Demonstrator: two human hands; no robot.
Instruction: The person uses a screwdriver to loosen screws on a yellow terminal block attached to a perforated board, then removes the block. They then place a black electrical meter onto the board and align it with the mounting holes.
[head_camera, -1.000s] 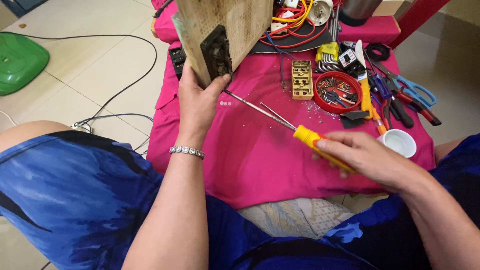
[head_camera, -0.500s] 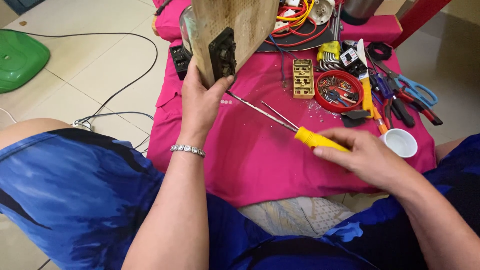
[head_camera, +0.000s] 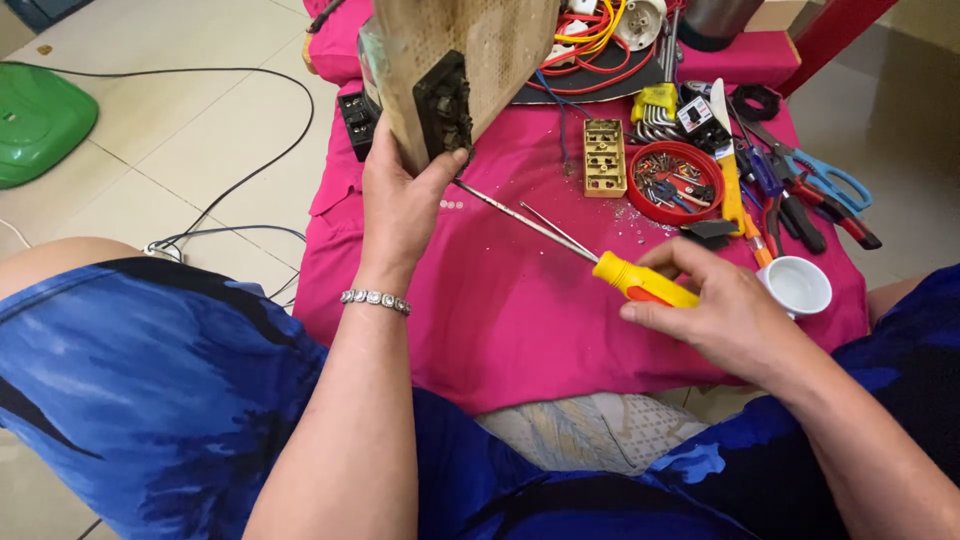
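Two hands, left hand (head_camera: 400, 205) gripping perforated wooden board (head_camera: 470, 55), right hand (head_camera: 725, 310) clasping yellow-handled screwdriver (head_camera: 590, 258)

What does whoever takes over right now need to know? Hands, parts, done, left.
Left hand: grips the wooden board, held upright on edge over the pink cloth, thumb by the black socket block.
Right hand: holds the yellow-handled screwdriver; shaft points at the block's lower edge, tip hidden.
Nearby: red dish of screws, brass terminal block, pliers, white cup.
Done: cannot tell.
Left: block still on the board.
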